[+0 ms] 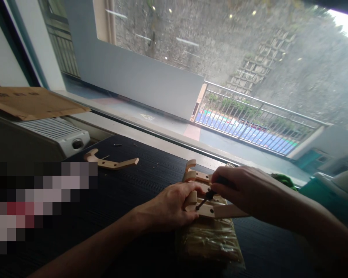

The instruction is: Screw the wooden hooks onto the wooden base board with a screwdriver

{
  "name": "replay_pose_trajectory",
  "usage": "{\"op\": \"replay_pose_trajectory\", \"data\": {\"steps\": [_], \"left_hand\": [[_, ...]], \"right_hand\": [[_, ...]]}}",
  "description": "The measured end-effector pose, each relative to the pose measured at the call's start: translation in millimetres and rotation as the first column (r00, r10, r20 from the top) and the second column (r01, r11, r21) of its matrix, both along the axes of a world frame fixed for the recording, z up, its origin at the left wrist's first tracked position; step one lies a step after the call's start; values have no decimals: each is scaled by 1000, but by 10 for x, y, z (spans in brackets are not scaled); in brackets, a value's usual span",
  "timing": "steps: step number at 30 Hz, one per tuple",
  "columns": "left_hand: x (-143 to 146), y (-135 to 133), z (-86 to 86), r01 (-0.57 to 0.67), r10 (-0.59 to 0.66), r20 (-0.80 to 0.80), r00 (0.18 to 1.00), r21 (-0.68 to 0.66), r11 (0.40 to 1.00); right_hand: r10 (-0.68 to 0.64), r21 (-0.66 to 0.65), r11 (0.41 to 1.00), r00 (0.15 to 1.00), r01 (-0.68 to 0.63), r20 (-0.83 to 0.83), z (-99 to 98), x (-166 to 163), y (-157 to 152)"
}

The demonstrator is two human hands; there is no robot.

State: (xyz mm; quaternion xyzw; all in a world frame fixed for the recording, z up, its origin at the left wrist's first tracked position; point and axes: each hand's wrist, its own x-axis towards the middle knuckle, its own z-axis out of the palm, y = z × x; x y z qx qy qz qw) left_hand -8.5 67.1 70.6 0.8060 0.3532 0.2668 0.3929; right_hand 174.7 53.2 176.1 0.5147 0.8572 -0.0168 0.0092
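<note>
Nearest, a plastic-wrapped bundle (211, 241) lies on the dark wood-grain table (151, 251) and bears at least 2 wooden hooks side by side. The left hand (174, 200) is drawn in narrow, fingers and thumb around the curled end of the near hook (232, 211). The right hand (228, 181) is wrapped around a dark-handled screwdriver (202, 203), its tip meeting that hook beside the curl; whether a screw sits under it is too small to tell. 1 dark hole shows farther along the same piece, so work on it looks unfinished. Behind, the far hook (202, 176) shows 2 dark holes, and probably waits its turn or lacks screws. Farther off on the table, 1 loose hook (114, 164) has a thin shaft standing up from it, perhaps a screw partly in; crumbs and a small metal piece (117, 145) lie beyond. A brown envelope (38, 104) rests on a vented appliance (72, 133) at left. Past the window come a walkway, a railing (263, 112), a blue court and a grey slope.
</note>
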Motion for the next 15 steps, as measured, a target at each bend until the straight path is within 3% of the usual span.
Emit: {"op": "replay_pose_trajectory", "data": {"steps": [7, 15], "left_hand": [[2, -2, 18, 8, -8, 9, 1000, -12, 1000], [3, 0, 19, 1, -2, -21, 1000, -22, 1000]], "right_hand": [[200, 28, 980, 978, -199, -54, 80, -7, -23], [96, -31, 995, 991, -100, -94, 29, 20, 35]]}}
